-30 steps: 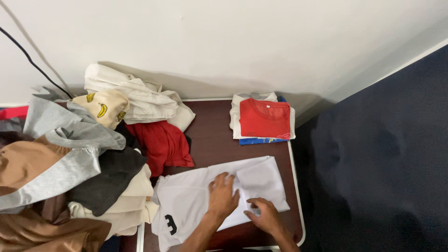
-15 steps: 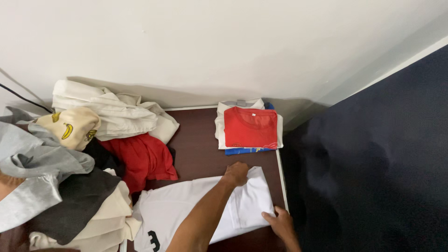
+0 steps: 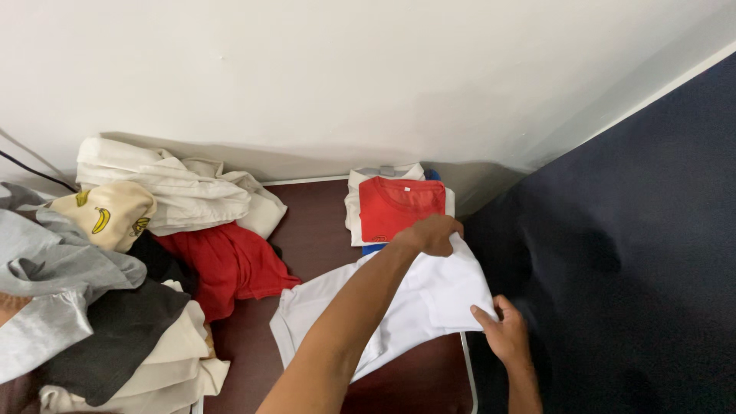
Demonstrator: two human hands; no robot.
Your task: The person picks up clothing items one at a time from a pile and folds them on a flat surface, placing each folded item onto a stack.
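Two hands pinch a soft, creased white shirt [image 3: 429,295]. The left hand [image 3: 435,234] grips its twelve-o'clock edge, arm outstretched. The right hand [image 3: 502,330] clasps its four-o'clock corner.

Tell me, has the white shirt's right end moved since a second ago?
Yes. Both hands, left hand and right hand, have lifted the white shirt up and right, past the table edge.
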